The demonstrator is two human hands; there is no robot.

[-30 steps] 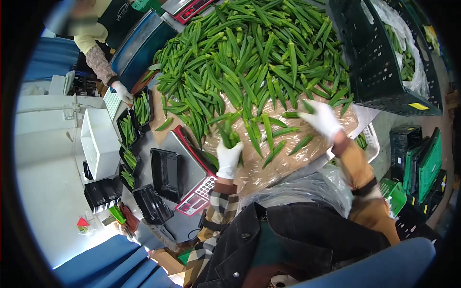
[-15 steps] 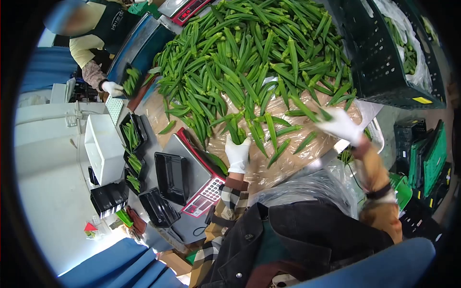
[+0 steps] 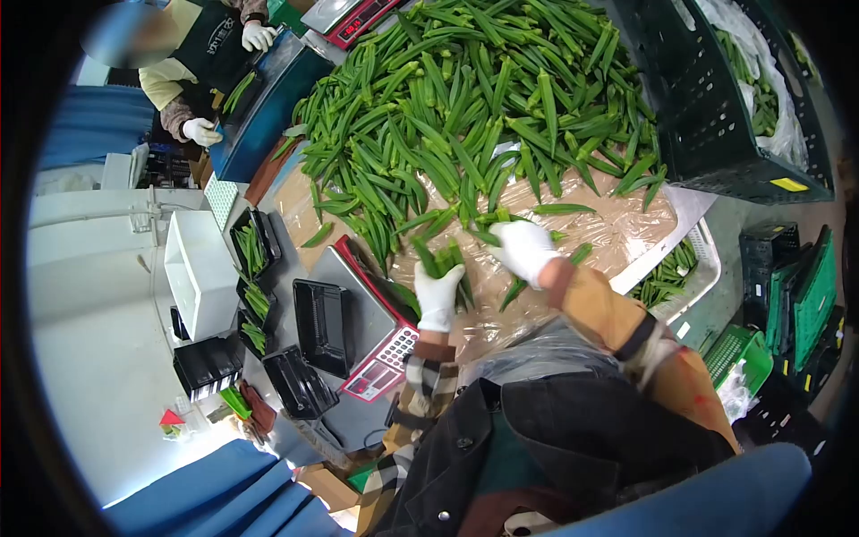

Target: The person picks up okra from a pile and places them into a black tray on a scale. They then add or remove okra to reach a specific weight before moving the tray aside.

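A big pile of green okra pods [image 3: 465, 98] covers a table lined with clear plastic. My left hand [image 3: 438, 295], in a white glove, grips a bunch of okra pods [image 3: 443, 259] upright near the scale. My right hand [image 3: 523, 249], also gloved, rests on loose pods at the pile's near edge, its fingers closed around a few of them. An empty black tray [image 3: 322, 327] sits on the scale [image 3: 358, 313] just left of my left hand.
Filled black trays of okra [image 3: 250, 251] line the left side, with a stack of empty black trays [image 3: 208, 365] below. A co-worker in white gloves [image 3: 201, 132] stands at the far left. Dark green crates [image 3: 716, 116] stand right; a white basket of okra [image 3: 671, 273] sits lower right.
My right hand has swung in from the right side of the table to the pods beside my left hand. The co-worker's hands have moved up and away from the trays.
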